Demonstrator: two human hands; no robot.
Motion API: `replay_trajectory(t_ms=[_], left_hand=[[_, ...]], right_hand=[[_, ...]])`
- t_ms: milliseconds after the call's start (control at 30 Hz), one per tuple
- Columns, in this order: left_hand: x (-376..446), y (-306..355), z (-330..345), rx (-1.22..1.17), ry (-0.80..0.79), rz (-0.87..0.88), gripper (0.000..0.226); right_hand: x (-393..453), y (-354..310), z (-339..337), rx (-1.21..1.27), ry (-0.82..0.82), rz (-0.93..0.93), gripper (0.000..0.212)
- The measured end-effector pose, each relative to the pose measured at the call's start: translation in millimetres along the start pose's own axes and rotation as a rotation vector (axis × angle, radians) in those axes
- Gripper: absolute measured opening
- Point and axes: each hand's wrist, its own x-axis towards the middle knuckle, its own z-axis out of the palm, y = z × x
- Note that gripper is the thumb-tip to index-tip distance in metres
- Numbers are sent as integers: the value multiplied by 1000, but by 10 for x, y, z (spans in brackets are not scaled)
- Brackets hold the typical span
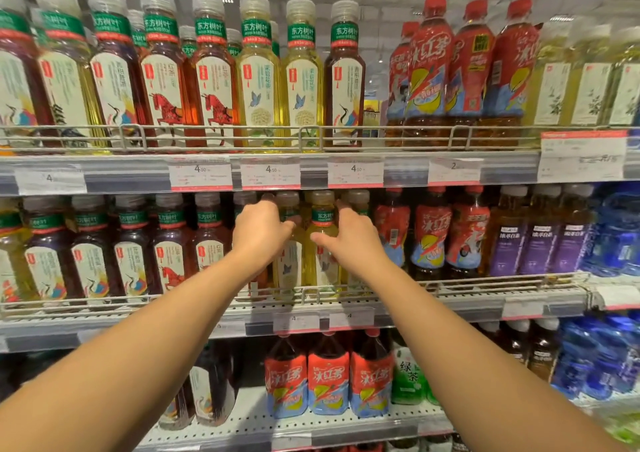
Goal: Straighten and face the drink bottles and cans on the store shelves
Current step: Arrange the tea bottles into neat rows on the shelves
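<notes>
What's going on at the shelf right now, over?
Left hand grips a yellow tea bottle, middle shelf. Right hand open against the next yellow bottle. Wire rail runs in front.

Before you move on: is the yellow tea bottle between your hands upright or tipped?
Upright: the yellow tea bottle stands straight, cap on top, green neck label facing forward.

Two bare arms reach to the middle shelf [450,308]. The left hand [258,231] wraps around a yellow tea bottle [289,264], and the right hand [353,240] touches the yellow bottle beside it [322,230] with its thumb. Red bottles [431,233] stand just to the right, and price tags [270,172] hang on the shelf above.
</notes>
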Motion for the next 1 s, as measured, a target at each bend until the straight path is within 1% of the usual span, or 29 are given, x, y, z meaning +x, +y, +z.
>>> replay_trajectory(t_ms=[100, 233, 333, 367, 433, 500, 533, 600, 667, 733, 900, 1000], left_hand=[[-4, -18, 4, -2, -9, 16, 27], [-16, -14, -10, -6, -20, 10, 27], [-33, -12, -30, -13, -27, 17, 26], [-35, -13, -31, -13, -28, 17, 26], [-38, -9, -25, -17, -31, 19, 26], [-38, -11, -13, -22, -33, 24, 25], [-37, -9, -10, -22, -33, 24, 25], [-34, -3, -4, -19, -36, 23, 26], [-31, 7, -11, -15, -39, 19, 27], [-31, 5, -22, -13, -41, 19, 28], [-44, 4, -27, -5, -43, 22, 28], [-50, 5, -25, -9, -38, 17, 28]], right_hand=[[14, -59, 28, -41, 24, 24, 46], [-14, -127, 64, -129, 67, 31, 51], [-77, -133, 38, -197, 119, -18, 53], [-112, -106, 11, -197, 169, -61, 51], [-170, 14, -70, -137, 339, -135, 41], [-207, 177, -172, -90, 485, -115, 33], [-211, 258, -207, -97, 499, -67, 35], [-193, 368, -222, -164, 411, 30, 48], [-187, 373, -187, -199, 299, 41, 58], [-179, 321, -138, -161, 244, 42, 59], [-63, 214, -151, -86, 185, 160, 46], [6, 216, -225, -125, 153, 154, 31]])
